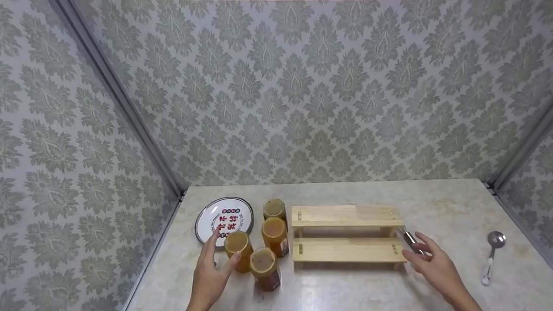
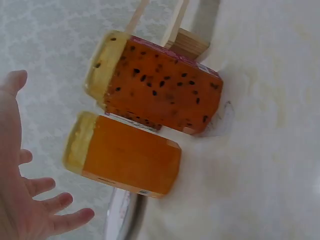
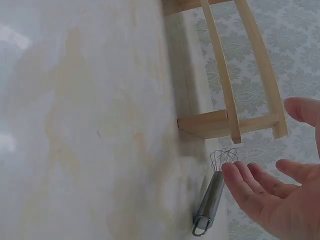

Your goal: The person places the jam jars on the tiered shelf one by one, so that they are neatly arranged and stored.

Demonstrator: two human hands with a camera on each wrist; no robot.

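Note:
Several orange jam jars with yellow lids stand in a cluster left of a two-step wooden rack (image 1: pixel 345 233). My left hand (image 1: pixel 219 258) is open around the front-left jar (image 1: pixel 239 252), with thumb and fingers on either side. In the left wrist view the spread hand (image 2: pixel 35 200) is apart from that plain orange jar (image 2: pixel 125 155) and a seeded jar (image 2: pixel 160 85). My right hand (image 1: pixel 415 248) is open at the rack's right end, over a small metal whisk (image 1: pixel 409 238). In the right wrist view its fingertips (image 3: pixel 235 172) are at the whisk (image 3: pixel 212 200).
A white round plate (image 1: pixel 224 220) with red print lies behind the jars at the left. A metal spoon (image 1: pixel 492 255) with a white handle lies at the far right. Patterned walls close the pale marble counter (image 1: pixel 345 285) on three sides.

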